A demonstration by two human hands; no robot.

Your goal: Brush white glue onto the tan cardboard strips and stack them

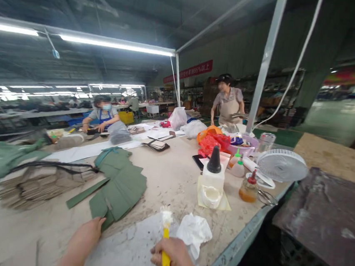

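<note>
Right grip (178, 259) around yellow brush (166, 233)

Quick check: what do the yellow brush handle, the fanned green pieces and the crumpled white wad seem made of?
Brush handle: probably plastic, smooth-looking, evenly bright yellow.
Green pieces: perhaps leather or coated sheet, matte, with flat faces and crisp cut edges; the look leaves it open.
White wad: likely tissue or thin paper, matte, judging by its soft creases.

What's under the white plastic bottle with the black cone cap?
A flat pale-yellow sheet, edges showing beside the bottle. A small round white cup in front also covers part. The sheet's middle and the tan tabletop beneath it are hidden.
</note>
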